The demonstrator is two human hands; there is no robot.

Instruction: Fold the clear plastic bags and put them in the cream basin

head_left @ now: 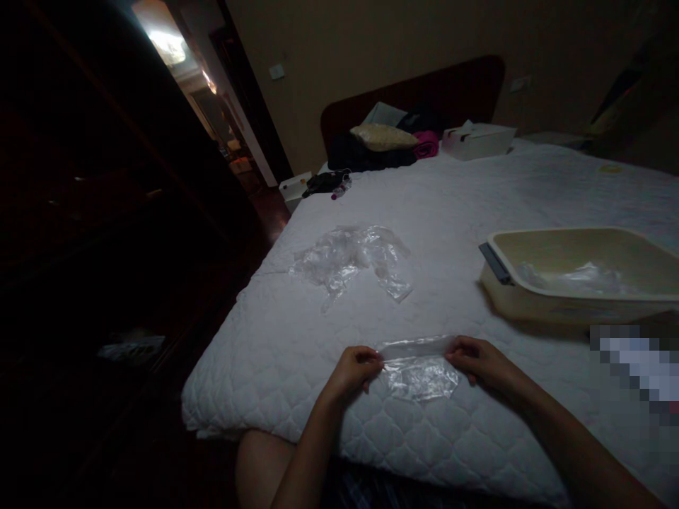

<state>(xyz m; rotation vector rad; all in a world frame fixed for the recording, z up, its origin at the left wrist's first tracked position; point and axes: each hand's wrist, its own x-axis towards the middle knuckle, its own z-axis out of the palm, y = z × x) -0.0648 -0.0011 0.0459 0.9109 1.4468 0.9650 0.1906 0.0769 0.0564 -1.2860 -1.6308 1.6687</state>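
A clear plastic bag [421, 378] is stretched flat between my hands, just over the front part of the bed. My left hand [359, 369] pinches its left upper corner between thumb and fingers. At the right upper corner, my right hand [472, 357] grips it the same way. The bag's upper strip looks smooth, while the lower part is wrinkled and shiny. Farther back on the quilt lies a loose heap of crumpled clear plastic bags [344, 258].
A cream plastic bin [562, 307] with a grey handle stands on the white quilted bed [286, 382] at right, clear plastic inside. White boxes [480, 141], a pillow [385, 137] and dark cloth lie near the headboard [467, 88]. The bed's left edge drops to dark floor.
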